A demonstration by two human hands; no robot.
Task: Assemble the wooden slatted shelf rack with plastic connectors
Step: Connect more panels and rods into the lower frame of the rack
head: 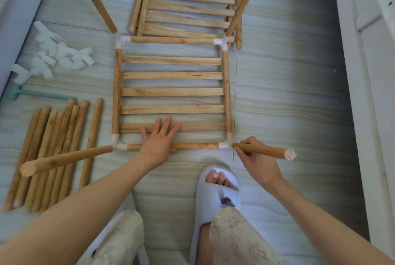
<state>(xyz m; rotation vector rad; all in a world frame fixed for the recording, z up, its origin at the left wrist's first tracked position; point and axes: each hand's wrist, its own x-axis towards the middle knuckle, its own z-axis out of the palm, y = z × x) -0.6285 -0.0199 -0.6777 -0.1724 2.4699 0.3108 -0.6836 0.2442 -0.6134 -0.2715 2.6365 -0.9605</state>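
Observation:
A slatted shelf panel (172, 75) lies flat on the floor, framed by round rods with a white plastic connector at each corner. Upright dowels stand in three corners, among them the near left dowel (64, 159). My left hand (159, 139) lies flat, fingers straight, pressing on the near front rod (192, 146) and the nearest slat. My right hand (256, 157) grips a fourth dowel (264, 151), whose tip meets the near right connector (226, 144).
Spare slatted panels (188, 6) lie stacked beyond the frame. A pile of white connectors (57, 53) and a teal mallet (36, 94) sit at left, with a bundle of loose dowels (51, 151) below. A slippered foot (217, 196) stands near the frame. White furniture (367, 72) runs along the right.

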